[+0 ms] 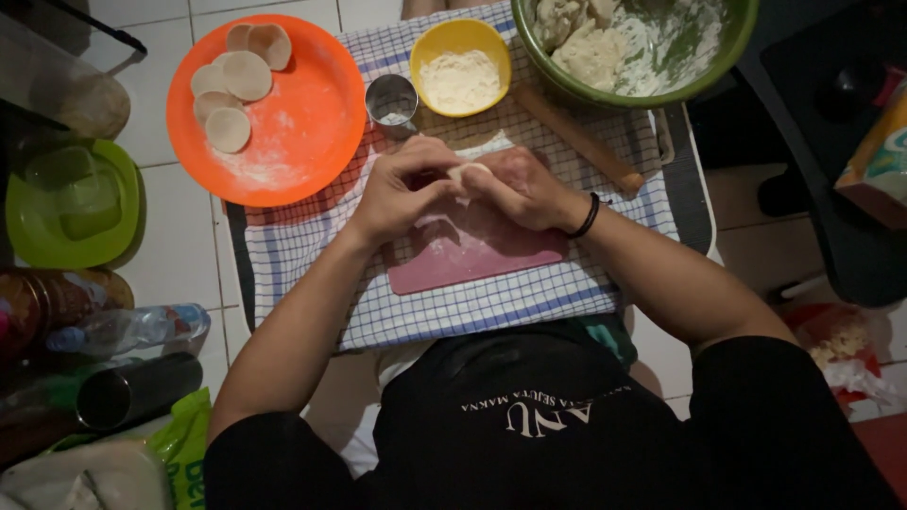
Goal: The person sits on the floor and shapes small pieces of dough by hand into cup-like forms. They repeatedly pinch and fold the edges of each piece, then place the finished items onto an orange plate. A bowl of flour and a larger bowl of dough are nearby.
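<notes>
Pinching a dough piece (469, 172) between my left hand (404, 194) and right hand (518, 189) over the pink board (472, 260); orange plate (312, 132) holds dough discs (231, 85); yellow bowl (460, 36) flour; green bowl (746, 28) dough; checked cloth (453, 312), tiled floor (179, 255).

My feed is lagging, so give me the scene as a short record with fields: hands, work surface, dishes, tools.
hands: left hand and right hand together pinch a dough piece
surface: pink board on a checked cloth
dishes: orange plate with dough rounds; yellow bowl of flour; green bowl of dough
tools: metal cup, rolling pin
</notes>
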